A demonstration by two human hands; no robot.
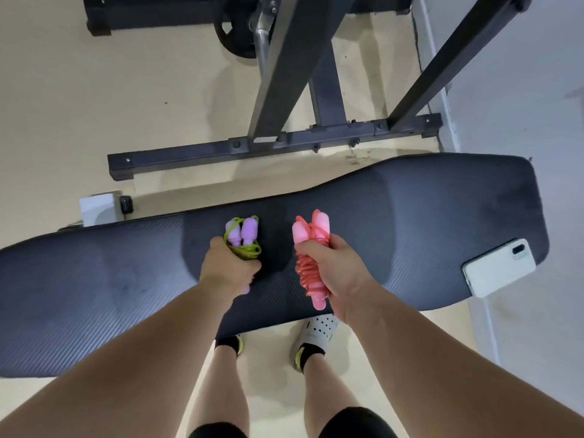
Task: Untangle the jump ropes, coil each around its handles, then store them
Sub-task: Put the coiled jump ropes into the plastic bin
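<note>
- Floor (94,105): pale, and it carries a dark metal frame (275,143) with a weight plate (235,30) behind it.
- Worktop (442,216): a long black padded bench that runs across the view in front of the person.
- Phone (499,267): white, lying flat at the right end of the worktop, well apart from both hands.
- Left hand (227,268): held above the middle of the worktop. The fingers (251,267) are curled tight round the green rope bundle.
- Right hand (335,267): held just beside the left. The fingers (311,249) are wrapped round the pink rope bundle.
- Pink rope bundle (311,248): cord wound round two pink handles, whose ends protrude above and below the fist.
- Green rope bundle (241,235): green cord coiled on two purple handles, whose tops show above the fist.
- The two bundles are apart. Whether either one touches the worktop cannot be told.
</note>
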